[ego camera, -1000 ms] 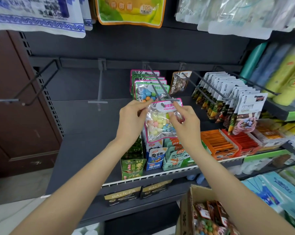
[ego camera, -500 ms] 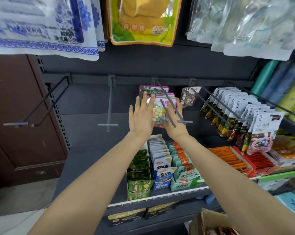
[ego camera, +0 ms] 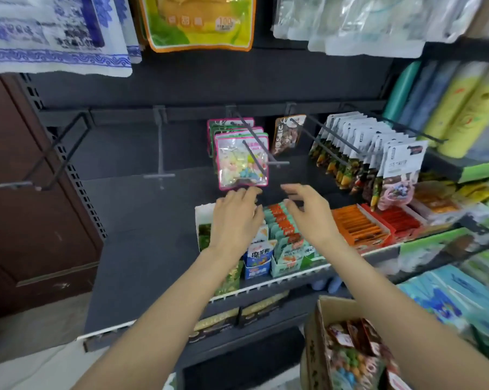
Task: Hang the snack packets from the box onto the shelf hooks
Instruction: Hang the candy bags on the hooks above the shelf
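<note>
Fetching the next packet is the step in hand, judging by the layout: both hands are empty, just below the candy packet (ego camera: 242, 164) that hangs at the front of its hook (ego camera: 256, 144). Left hand (ego camera: 235, 220) has its grip loose, fingers lightly curled, holding nothing; its fingertips look right at the packet's bottom edge, touching or not, cannot tell. Right hand (ego camera: 311, 212) has its grip open, fingers spread and a bit bent, nothing in it, just right of that packet and apart from it.

More of the same pink-edged packets sit behind on that hook. A brown nut packet (ego camera: 288, 133) hangs alone on the next hook to the right. The cardboard box (ego camera: 322, 327) is well below the hook, at bottom right, with more snack packets (ego camera: 350, 353) inside, blurred.

To do it well: drop one hand to the box, take a single packet by its top edge so the hang hole stays free, match it to the hook with the same kind. Clear the hook's crossbar tip (ego camera: 278, 163) on the way down. Empty hooks (ego camera: 159, 153) sit to the left of the candy packet if a new kind comes up.
</note>
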